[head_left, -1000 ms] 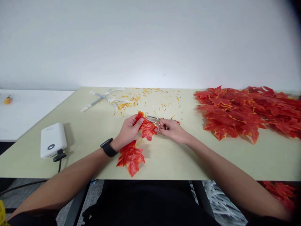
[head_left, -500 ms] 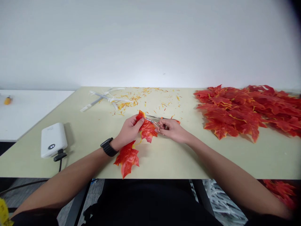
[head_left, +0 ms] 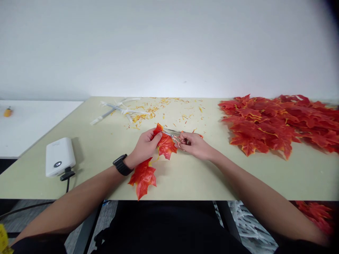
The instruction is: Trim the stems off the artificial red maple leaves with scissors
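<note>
Pinched between the thumb and fingers of my left hand (head_left: 145, 146) is a red artificial maple leaf (head_left: 167, 145) with yellow edges. My right hand (head_left: 194, 145) grips small scissors (head_left: 173, 137) with copper-coloured handles, their blades at the upper edge of that leaf. Below my left wrist, a second maple leaf (head_left: 143, 178) reaches the table's front edge. Behind my right hand lies another tool with a thin metal shaft and an orange end (head_left: 200, 135), partly hidden by the fingers.
A large pile of red maple leaves (head_left: 259, 123) covers the table's right side. Yellow clippings (head_left: 143, 116) and white plastic strips (head_left: 122, 109) lie toward the back. A white power bank (head_left: 60, 157) with a black cable sits at left. More leaves (head_left: 315, 213) show below the table.
Both hands stay nearly in place on the leaf and scissors. The scissor blades look slightly closer together than before.
</note>
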Demonstrator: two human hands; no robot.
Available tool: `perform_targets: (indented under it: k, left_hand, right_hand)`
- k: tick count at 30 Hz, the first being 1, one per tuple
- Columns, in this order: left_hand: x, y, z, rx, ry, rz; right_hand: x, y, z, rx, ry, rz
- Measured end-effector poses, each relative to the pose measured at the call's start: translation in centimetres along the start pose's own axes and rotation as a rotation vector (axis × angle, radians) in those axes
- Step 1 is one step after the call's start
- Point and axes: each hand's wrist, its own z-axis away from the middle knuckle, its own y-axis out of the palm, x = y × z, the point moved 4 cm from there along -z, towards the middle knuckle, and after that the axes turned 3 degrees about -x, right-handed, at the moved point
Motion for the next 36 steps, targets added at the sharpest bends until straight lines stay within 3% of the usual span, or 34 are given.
perform_targets:
  k: [6, 36]
  left_hand:
    - [-0.42, 0.17, 0.05, 0.025, -0.017, 0.118]
    - [-0.53, 0.09, 0.29, 0.021, -0.001, 0.019]
  right_hand:
    - [-0.10, -0.05, 0.02, -0.011, 0.000, 0.028]
    - [0.38, -0.50, 0.07, -0.017, 0.006, 0.027]
